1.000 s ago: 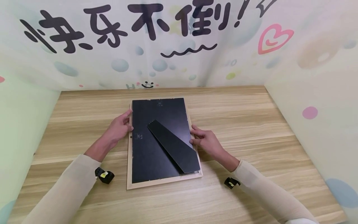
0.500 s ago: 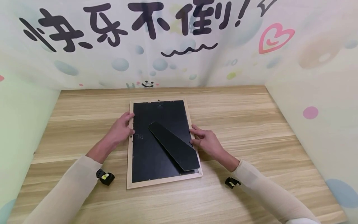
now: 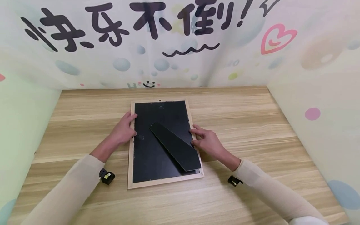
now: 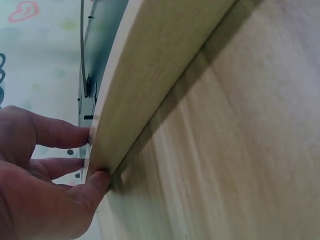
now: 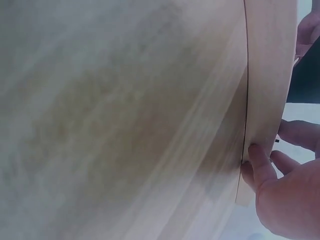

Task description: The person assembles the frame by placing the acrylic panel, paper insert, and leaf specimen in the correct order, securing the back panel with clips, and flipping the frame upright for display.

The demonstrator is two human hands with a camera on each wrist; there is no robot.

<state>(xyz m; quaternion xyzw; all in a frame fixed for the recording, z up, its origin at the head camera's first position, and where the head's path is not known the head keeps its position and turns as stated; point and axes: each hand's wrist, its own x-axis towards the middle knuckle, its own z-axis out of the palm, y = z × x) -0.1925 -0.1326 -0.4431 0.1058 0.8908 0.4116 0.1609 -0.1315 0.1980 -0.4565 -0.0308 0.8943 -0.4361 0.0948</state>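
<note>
A picture frame [image 3: 166, 180] lies back side up on a pale wood-grain tabletop [image 3: 242, 125], its wooden border [image 3: 131, 162] edging a black backing board [image 3: 152, 164], a black stand [image 3: 177, 148] slanting across toward one corner.

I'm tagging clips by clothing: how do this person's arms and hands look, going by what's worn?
The left hand and right hand wear no gloves. The left sleeve and right sleeve are long, plain, pale beige, ending near the wrists. By each cuff sits a small black device with a yellowish mark.
</note>
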